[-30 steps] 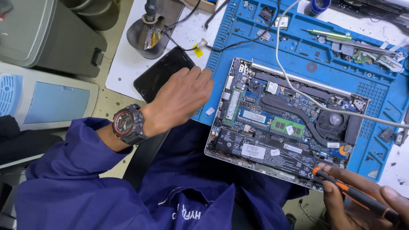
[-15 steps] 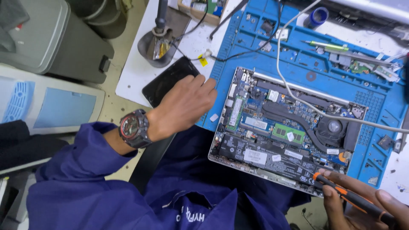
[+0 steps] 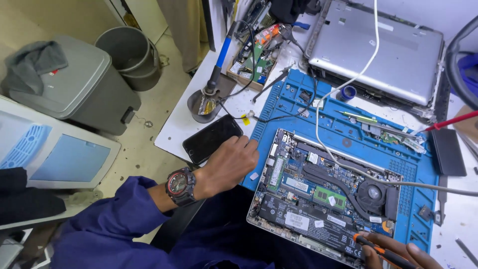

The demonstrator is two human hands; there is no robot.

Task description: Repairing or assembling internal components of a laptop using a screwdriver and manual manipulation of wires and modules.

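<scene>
The person wears a dark blue work garment with long sleeves; the left sleeve (image 3: 114,224) is loose and creased and ends short of the wrist. A chunky black wristwatch (image 3: 180,186) with a red-ringed round dial sits there. Both hands, left hand (image 3: 230,163) and right hand (image 3: 398,251), are bare, without gloves.

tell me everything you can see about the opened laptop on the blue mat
The opened laptop lies flat, bottom cover off, on the blue mat. Exposed are a dark board, green memory stick, round black fan with heat pipe, and labelled black battery. A white cable crosses it. The right hand holds an orange-handled screwdriver at its near edge.
</scene>
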